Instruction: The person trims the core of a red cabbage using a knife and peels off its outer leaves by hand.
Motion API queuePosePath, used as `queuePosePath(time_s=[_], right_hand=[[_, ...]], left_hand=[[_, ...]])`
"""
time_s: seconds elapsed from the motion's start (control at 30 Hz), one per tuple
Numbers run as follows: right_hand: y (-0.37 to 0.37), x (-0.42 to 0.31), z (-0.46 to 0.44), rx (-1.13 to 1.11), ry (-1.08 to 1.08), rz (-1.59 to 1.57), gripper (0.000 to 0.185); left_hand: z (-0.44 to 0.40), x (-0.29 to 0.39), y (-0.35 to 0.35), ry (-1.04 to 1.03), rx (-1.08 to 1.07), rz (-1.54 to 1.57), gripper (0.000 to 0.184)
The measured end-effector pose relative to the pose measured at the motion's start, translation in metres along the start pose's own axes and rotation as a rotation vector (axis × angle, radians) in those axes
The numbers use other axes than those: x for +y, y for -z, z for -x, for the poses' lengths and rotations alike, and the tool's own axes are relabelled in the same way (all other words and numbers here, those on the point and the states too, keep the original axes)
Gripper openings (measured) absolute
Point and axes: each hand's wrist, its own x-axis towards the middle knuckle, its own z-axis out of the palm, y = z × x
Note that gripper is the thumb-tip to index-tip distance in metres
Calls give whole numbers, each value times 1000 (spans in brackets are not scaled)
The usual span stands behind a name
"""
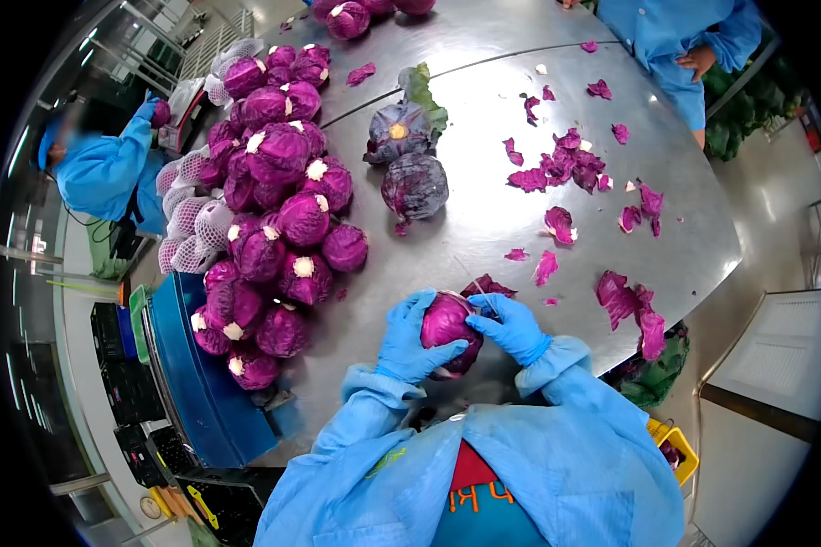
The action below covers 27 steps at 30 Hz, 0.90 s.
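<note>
A purple cabbage is between my two blue-gloved hands at the near edge of the metal table. My left hand wraps its left side, thumb across the front. On the upper right of the cabbage, the bent fingers of my right hand press against its surface. A loose dark leaf lies just beyond the cabbage. Farther back sit two darker cabbages, one round and one with its pale stem end up.
Piled purple cabbages cover the table's left side, beside white mesh nets. Torn leaves lie scattered at right. A blue bin stands at lower left. One person is at left, another at upper right.
</note>
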Motion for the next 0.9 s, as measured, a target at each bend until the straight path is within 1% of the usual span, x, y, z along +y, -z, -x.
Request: queuePosePath(time_s=[0.07,0.13,0.17,0.2,0.27,0.3,0.33,0.43,0.53,0.57,0.6,0.63,0.67,0.7,0.73,0.77,0.83,0.87,0.9], right_hand=[[0,-3,1,65,171,352,32],[-6,3,0,201,201,393,25],[-11,9,-2,273,217,410,22],[-4,18,-9,324,129,375,21],[15,63,-14,230,76,601,22],[20,65,-17,183,49,715,24],[17,68,-14,193,46,750,27],[18,56,-9,205,-102,623,27],[31,69,0,276,-169,725,27],[42,80,6,345,-170,860,28],[58,85,14,444,-118,862,26],[80,88,23,467,-262,912,25],[105,97,31,496,-301,928,24],[123,95,39,528,-262,848,24],[132,80,41,588,-323,817,33],[134,67,42,575,-274,734,35],[120,36,36,559,-181,572,41],[107,26,32,407,-102,355,42],[90,16,25,254,-19,136,43]], left_hand=[[-2,0,-1,6,-8,-27,90],[0,4,3,36,-7,-9,87],[1,2,4,43,-8,19,87],[4,-2,4,48,-10,47,88],[11,-9,6,49,-14,124,89],[14,-13,9,45,-12,172,89],[16,-15,11,47,-9,222,89],[25,-17,13,89,16,259,91],[25,-14,12,182,36,174,96],[25,-19,12,242,35,191,97],[24,-29,11,300,37,208,98],[22,-38,7,361,39,226,99],[22,-46,3,371,124,355,100],[18,-45,6,420,140,352,98],[15,-43,6,413,148,274,94],[11,-41,4,400,153,197,90],[3,-37,-3,206,226,122,81],[0,-34,-6,109,260,84,77],[-4,-32,-6,112,195,137,73]])
